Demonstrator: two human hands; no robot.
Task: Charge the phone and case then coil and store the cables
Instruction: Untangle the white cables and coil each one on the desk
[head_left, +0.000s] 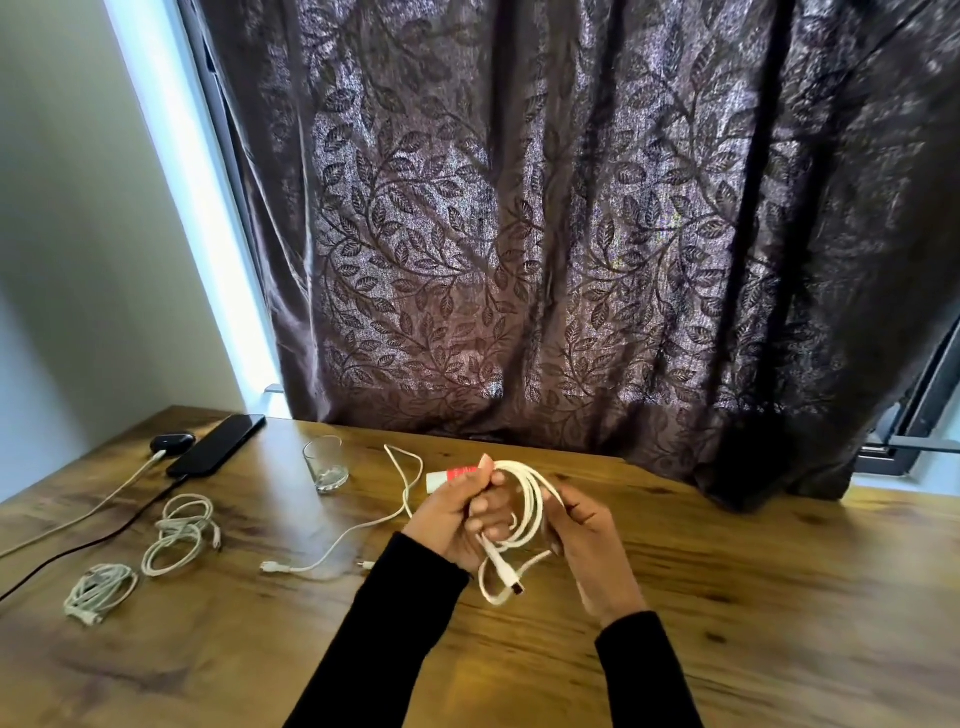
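Observation:
Above the wooden table (779, 597), my left hand (457, 519) grips a white cable (532, 501) wound into loops, its plug end dangling below. My right hand (592, 545) holds the other side of the loops. A black phone (215, 444) lies at the far left with a dark cable plugged in. Beside it sits a dark earbud case (171, 441) with a white cable plugged in. Two coiled white cables (179, 530) (101, 592) rest on the left. A loose white cable (358, 525) trails across the middle.
A clear glass (324, 465) stands behind the loose cable. A white and red tube (449, 475) lies behind my left hand. A dark leaf-patterned curtain (519, 234) hangs along the table's far edge, with a pale wall at the left.

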